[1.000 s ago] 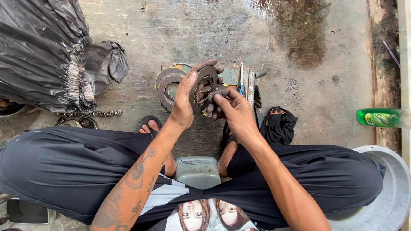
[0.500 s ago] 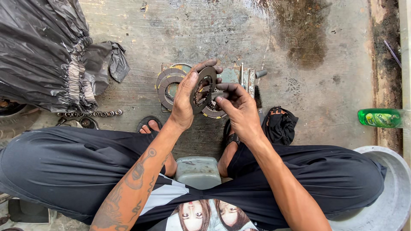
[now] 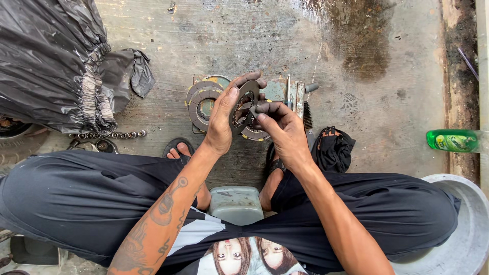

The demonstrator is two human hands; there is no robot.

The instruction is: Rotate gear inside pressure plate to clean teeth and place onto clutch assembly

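My left hand (image 3: 222, 119) holds a round, dark, ring-shaped friction disc (image 3: 246, 102) upright on its edge above the concrete. My right hand (image 3: 283, 128) pinches a small piece of sandpaper-like material (image 3: 254, 108) against the face of the disc. Below the hands another disc (image 3: 255, 134) lies flat, and two more ring-shaped discs (image 3: 202, 99) are stacked to the left on a flat metal tray (image 3: 277, 89).
A black plastic bag (image 3: 48, 61) bulges at the upper left. A row of bolts (image 3: 109, 135) lies beside it. A wire brush (image 3: 307, 114), a black cloth (image 3: 333, 147), a green bottle (image 3: 452, 140), a grey basin (image 3: 471, 224) and a grey container (image 3: 235, 203) surround me.
The disc has been tilted more upright in my left hand, and my right hand's fingers have shifted slightly on its face.
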